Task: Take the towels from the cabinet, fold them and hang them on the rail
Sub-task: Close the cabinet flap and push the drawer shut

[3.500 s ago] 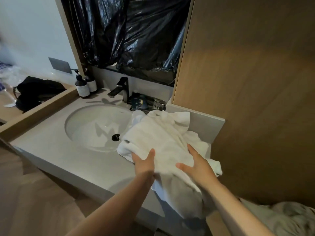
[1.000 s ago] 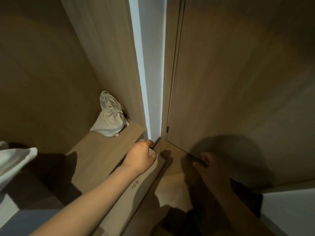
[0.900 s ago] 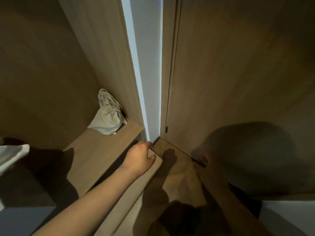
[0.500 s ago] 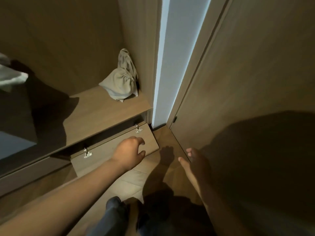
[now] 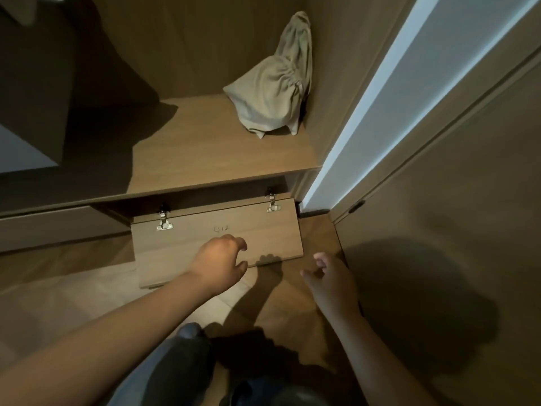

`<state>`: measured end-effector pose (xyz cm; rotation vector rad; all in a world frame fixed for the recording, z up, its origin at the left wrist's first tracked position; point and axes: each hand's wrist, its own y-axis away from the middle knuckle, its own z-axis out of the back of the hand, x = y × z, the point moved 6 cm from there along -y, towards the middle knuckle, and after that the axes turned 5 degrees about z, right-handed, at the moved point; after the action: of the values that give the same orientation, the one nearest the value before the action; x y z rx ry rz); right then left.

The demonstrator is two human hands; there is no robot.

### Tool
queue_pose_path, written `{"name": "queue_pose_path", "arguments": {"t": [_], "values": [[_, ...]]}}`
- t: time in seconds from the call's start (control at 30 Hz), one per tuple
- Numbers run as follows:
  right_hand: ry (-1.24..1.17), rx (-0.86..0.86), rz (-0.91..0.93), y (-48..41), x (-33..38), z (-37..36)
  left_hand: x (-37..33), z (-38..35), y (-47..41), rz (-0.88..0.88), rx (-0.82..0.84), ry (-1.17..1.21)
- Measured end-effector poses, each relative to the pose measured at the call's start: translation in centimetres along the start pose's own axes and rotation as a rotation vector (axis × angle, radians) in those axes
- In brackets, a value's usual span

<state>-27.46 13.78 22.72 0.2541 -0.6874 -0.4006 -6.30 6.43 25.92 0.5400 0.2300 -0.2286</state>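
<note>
One cabinet flap door [image 5: 205, 244], its long axis running left to right, hung on two metal hinges [image 5: 164, 222] with its free edge swung toward the person. The left hand [image 5: 218, 266] gripped that edge; the right hand [image 5: 330, 284] hovered just right of the door, fingers loosely spread and empty. One drawstring bag [image 5: 272, 92] sat on the shelf [image 5: 205, 148] above the door.

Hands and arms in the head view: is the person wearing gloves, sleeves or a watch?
No. The left hand and right hand are ungloved, and both forearms are uncovered to the frame's edge; no sleeve, watch or ring shows. Dark trousers cover the knee below.
</note>
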Motion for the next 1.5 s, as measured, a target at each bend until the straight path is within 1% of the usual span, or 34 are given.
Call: {"name": "queue_pose_path", "arguments": {"t": [0.2, 0.37, 0.5, 0.6, 0.7, 0.83, 0.97, 1.07, 1.23, 1.4, 1.5], "values": [[0.072, -0.023, 0.035, -6.6, -5.1, -8.2, 5.0, -9.2, -8.0, -0.033, 0.006, -0.027], [0.118, -0.049, 0.070, -12.4, -10.0, -15.2, 8.4, -16.4, -15.0, -0.105, 0.026, -0.116], [0.131, -0.061, 0.078, -17.1, -14.2, -20.1, 10.0, -21.1, -20.2, -0.163, -0.017, -0.162], [0.157, -0.086, 0.105, -20.6, -17.4, -23.8, 10.6, -25.1, -23.8, -0.220, -0.013, -0.201], [0.153, -0.070, 0.078, -23.7, -20.7, -26.9, 10.7, -28.0, -26.6, -0.270, -0.030, -0.187], [0.169, -0.114, 0.107, -26.0, -23.3, -28.8, 10.3, -30.6, -28.7, -0.333, -0.074, -0.184], [0.152, -0.128, 0.118, -26.3, -25.3, -30.5, 10.5, -33.7, -29.9, -0.355, -0.108, -0.210], [0.143, -0.135, 0.109, -26.2, -26.3, -30.7, 10.7, -35.1, -30.2, -0.349, -0.120, -0.207], [0.087, -0.220, 0.071, -27.0, -27.3, -29.6, 11.3, -36.2, -30.6, -0.319, -0.141, -0.210], [0.119, -0.175, 0.079, -26.9, -28.6, -29.5, 12.0, -36.9, -30.8, -0.314, -0.151, -0.246], [0.083, -0.143, 0.085, -26.8, -28.7, -29.8, 12.4, -37.0, -30.5, -0.292, -0.149, -0.256]]}}
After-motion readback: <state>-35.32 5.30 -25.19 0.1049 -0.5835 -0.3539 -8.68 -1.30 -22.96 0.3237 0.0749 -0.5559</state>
